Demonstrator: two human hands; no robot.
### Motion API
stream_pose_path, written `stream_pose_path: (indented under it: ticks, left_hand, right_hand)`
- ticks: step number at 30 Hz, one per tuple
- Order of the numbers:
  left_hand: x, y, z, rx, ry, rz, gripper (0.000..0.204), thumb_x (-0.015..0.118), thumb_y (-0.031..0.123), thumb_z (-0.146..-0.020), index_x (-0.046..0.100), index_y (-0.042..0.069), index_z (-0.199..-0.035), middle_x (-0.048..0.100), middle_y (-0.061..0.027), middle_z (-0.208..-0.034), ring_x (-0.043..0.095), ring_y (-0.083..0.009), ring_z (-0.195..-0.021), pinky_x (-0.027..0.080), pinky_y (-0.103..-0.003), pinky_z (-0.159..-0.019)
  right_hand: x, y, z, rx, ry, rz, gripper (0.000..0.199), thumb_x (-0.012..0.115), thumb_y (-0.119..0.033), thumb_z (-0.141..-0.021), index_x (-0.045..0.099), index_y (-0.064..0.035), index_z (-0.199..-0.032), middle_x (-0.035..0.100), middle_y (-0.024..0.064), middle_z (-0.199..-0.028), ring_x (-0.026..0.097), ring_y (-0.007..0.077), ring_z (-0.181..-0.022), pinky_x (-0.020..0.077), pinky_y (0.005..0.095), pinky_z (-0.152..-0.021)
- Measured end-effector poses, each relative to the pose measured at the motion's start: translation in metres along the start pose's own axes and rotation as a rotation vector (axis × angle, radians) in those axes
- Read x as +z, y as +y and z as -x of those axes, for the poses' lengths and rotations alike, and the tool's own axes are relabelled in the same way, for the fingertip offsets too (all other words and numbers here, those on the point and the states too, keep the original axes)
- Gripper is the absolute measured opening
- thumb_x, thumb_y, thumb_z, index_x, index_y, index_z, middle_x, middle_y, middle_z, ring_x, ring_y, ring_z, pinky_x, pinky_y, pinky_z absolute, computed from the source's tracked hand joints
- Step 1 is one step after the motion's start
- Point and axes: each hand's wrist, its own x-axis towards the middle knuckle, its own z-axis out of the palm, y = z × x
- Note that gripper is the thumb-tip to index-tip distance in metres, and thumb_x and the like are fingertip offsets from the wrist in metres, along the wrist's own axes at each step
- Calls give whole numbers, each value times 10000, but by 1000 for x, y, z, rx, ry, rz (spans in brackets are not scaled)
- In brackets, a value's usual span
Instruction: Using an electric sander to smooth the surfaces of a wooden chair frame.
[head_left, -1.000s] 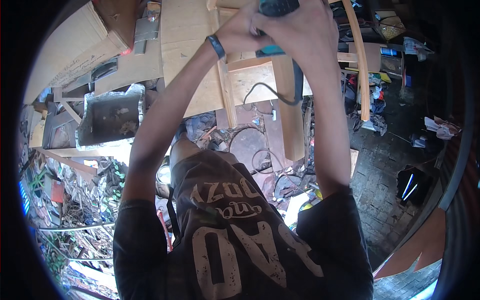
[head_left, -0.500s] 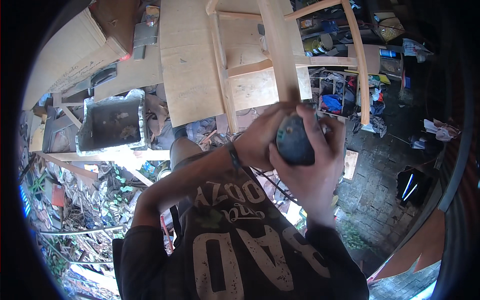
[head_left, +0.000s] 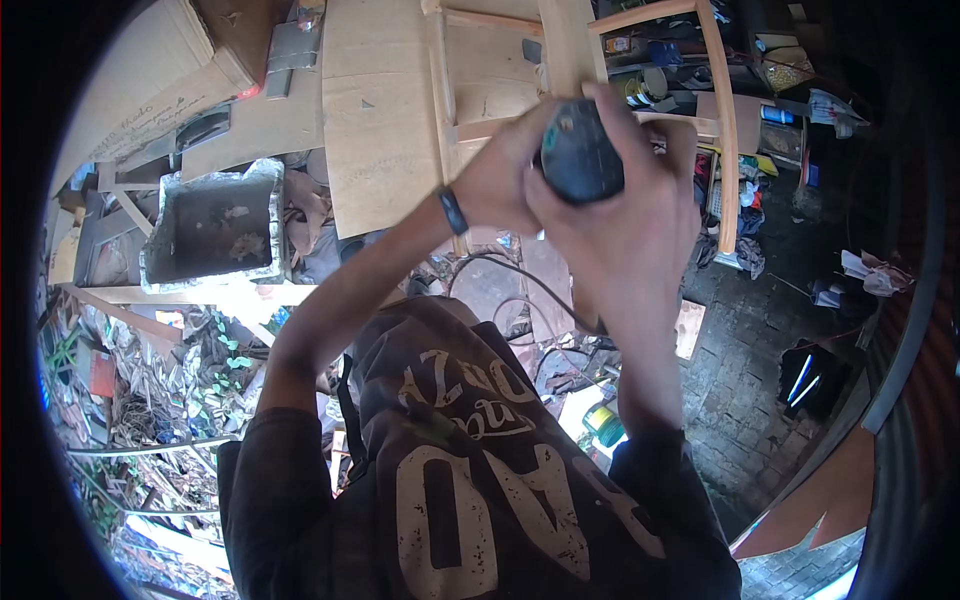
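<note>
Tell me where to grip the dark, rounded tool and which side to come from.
I'd grip the dark tool by its sides, coming from the near end: its smooth, domed top seems to offer little to pinch. The right hand curls around its near end and right side; the left hand is at its left.

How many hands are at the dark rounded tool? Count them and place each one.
2. The left hand is at the left side of the dark rounded tool; the right hand is at its near and right side. Some fingers are hidden.
</note>
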Motion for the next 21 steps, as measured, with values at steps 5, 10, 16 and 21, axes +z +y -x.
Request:
stream_pose_path:
  ticks: [5,10,16,21]
  left_hand:
    - [99,59,93,55,-52,-42,838,838,268,-750,443,18,-1446,517,-197,-1451,472,-360,-1371,407,-440,-1115]
    - [102,47,104,50,-8,64,760,798,270,-814,458,5,-1440,508,-202,-1460,458,-355,-1383,418,-440,-1104]
    - [-8,-7,0,-101,-13,-26,904,856,318,-717,420,41,-1459,509,-155,-1464,475,-329,-1375,406,-425,-1118]
    - [-75,-39,-76,-10,-12,-83,807,826,307,-763,456,31,-1425,527,-153,-1450,470,-324,-1377,403,-421,-1121]
  right_hand:
    - [-53,35,137,15,-150,-110,720,893,-138,-591,652,-121,-1269,493,165,-1144,626,323,-954,550,419,-750]
    - [-49,27,133,-43,-192,-54,685,891,-171,-618,658,-148,-1262,502,163,-1139,664,347,-890,584,435,-670]
    - [22,-14,-8,-105,-26,68,645,832,-237,-695,619,-184,-1302,506,172,-1158,708,348,-860,600,443,-625]
    - [66,-40,-99,-113,38,94,394,723,-195,-724,708,-53,-1092,601,221,-1069,713,332,-843,582,386,-677]
